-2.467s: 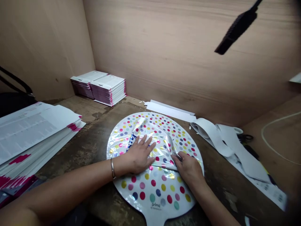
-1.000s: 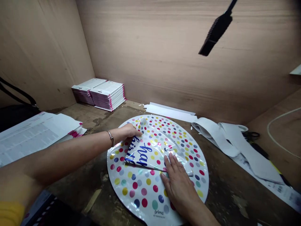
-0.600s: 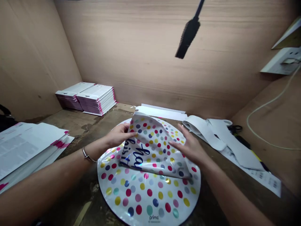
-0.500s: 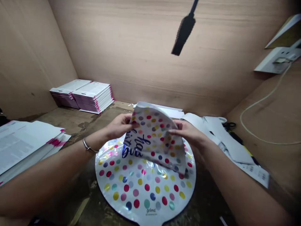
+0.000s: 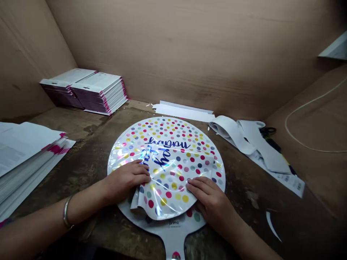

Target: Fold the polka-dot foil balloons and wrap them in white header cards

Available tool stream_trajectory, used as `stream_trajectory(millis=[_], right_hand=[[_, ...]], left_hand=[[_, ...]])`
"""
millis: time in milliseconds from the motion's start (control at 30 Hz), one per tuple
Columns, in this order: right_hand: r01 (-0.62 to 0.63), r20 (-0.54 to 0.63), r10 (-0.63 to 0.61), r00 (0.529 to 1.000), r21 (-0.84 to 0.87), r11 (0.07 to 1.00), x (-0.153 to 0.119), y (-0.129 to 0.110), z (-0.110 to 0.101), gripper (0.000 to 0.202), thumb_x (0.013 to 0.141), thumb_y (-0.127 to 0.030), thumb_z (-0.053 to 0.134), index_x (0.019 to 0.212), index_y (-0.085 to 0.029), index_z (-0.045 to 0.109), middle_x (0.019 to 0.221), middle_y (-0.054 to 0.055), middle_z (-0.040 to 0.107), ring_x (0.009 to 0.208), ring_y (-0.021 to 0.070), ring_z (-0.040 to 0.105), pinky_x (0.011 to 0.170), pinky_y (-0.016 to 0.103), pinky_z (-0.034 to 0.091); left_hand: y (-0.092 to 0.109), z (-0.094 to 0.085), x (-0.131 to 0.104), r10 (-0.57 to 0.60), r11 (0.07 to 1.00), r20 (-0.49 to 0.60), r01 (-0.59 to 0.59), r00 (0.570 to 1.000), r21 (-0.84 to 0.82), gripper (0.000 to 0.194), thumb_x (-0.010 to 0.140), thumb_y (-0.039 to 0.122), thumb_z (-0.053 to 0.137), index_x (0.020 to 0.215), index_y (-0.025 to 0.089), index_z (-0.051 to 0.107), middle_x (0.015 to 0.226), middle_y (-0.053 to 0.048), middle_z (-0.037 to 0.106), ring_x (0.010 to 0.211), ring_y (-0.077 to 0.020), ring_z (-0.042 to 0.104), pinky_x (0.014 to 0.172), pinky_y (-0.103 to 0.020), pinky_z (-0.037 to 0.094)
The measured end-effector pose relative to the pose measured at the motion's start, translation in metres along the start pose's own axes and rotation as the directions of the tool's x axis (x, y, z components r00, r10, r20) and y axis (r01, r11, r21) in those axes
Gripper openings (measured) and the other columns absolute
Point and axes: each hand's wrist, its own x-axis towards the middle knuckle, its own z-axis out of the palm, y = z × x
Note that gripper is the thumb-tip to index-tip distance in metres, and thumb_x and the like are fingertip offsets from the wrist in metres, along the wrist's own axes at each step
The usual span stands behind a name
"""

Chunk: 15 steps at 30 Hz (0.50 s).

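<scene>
A flat, round foil balloon [image 5: 127,141] with colourful dots and blue lettering lies on the table, its tail toward me. On top of it rests a second dotted foil balloon, folded [image 5: 169,182], with part of its blue lettering showing. My left hand [image 5: 128,180] grips the left side of the folded balloon, fingers bent over it. At the lower right edge, my right hand [image 5: 210,196] holds it with fingers on top. Both thumbs are mostly hidden.
Stacks of white cards with pink edges [image 5: 97,90] stand at the back left. More printed cards [image 5: 27,151] lie at the left. White paper strips [image 5: 184,111], a curled paper roll [image 5: 233,135] and black-handled scissors [image 5: 268,130] lie along the back and right.
The folded balloon came down from a raised, tilted position onto the flat balloon and toward me. Both hands lowered with it. The view has shifted, and the hanging black object is out of sight.
</scene>
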Motion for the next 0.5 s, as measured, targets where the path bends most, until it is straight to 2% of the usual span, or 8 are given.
stream_trajectory(millis=[100,200,300,400,467,500], right_hand=[[-0.081,0.034,0.079,0.996,0.073,0.994,-0.007,-0.006,0.003,0.035,0.079,-0.007,0.050,0.110,-0.013,0.064,0.111,0.011,0.066,0.108,0.0245,0.057,0.095,0.044,0.048],[-0.155,0.062,0.146,0.987,0.174,0.972,-0.005,-0.004,-0.001,0.031,0.081,-0.008,0.047,0.105,-0.018,0.064,0.109,0.008,0.066,0.106,0.0209,0.057,0.092,0.039,0.049],[-0.243,0.113,0.221,0.969,0.261,0.934,-0.001,0.002,-0.002,0.028,0.081,-0.010,0.047,0.099,-0.021,0.064,0.105,0.006,0.066,0.101,0.0191,0.058,0.087,0.036,0.049],[-0.314,0.162,0.277,0.947,0.298,0.901,0.006,0.008,-0.003,0.024,0.081,-0.014,0.047,0.096,-0.022,0.063,0.102,0.006,0.064,0.098,0.0196,0.057,0.086,0.036,0.048],[-0.378,0.198,0.331,0.922,0.292,0.879,0.013,0.010,-0.003,0.019,0.085,-0.020,0.043,0.087,-0.021,0.062,0.093,0.006,0.064,0.089,0.0197,0.059,0.079,0.034,0.048],[-0.420,0.208,0.373,0.904,0.280,0.863,0.016,0.009,-0.003,0.021,0.088,-0.025,0.041,0.081,-0.021,0.060,0.086,0.005,0.064,0.083,0.0195,0.059,0.074,0.033,0.048]], left_hand=[[0.001,-0.002,-0.004,-0.077,0.993,-0.011,0.076,0.997,-0.087,0.029,0.087,0.007,0.045,0.108,0.022,0.059,0.110,-0.004,0.065,0.112,-0.0207,0.056,0.105,-0.044,0.034],[0.002,-0.006,-0.003,-0.146,0.978,-0.074,0.133,0.987,-0.163,0.023,0.084,0.009,0.047,0.098,0.021,0.060,0.105,-0.004,0.066,0.108,-0.0186,0.057,0.100,-0.038,0.039],[0.004,-0.005,-0.002,-0.195,0.970,-0.142,0.170,0.970,-0.175,0.020,0.082,0.008,0.047,0.089,0.020,0.060,0.105,-0.006,0.066,0.103,-0.0190,0.057,0.091,-0.035,0.044],[0.008,-0.004,-0.002,-0.251,0.961,-0.171,0.223,0.953,-0.165,0.022,0.081,0.009,0.047,0.094,0.020,0.060,0.103,-0.006,0.066,0.098,-0.0198,0.058,0.087,-0.036,0.043],[0.012,-0.004,-0.001,-0.357,0.930,-0.172,0.333,0.918,-0.154,0.015,0.083,0.014,0.048,0.091,0.020,0.060,0.094,-0.005,0.066,0.090,-0.0198,0.058,0.084,-0.037,0.043],[0.014,-0.004,0.000,-0.436,0.898,-0.176,0.414,0.883,-0.147,0.012,0.084,0.018,0.048,0.086,0.020,0.059,0.088,-0.004,0.064,0.085,-0.0197,0.058,0.080,-0.036,0.043]])
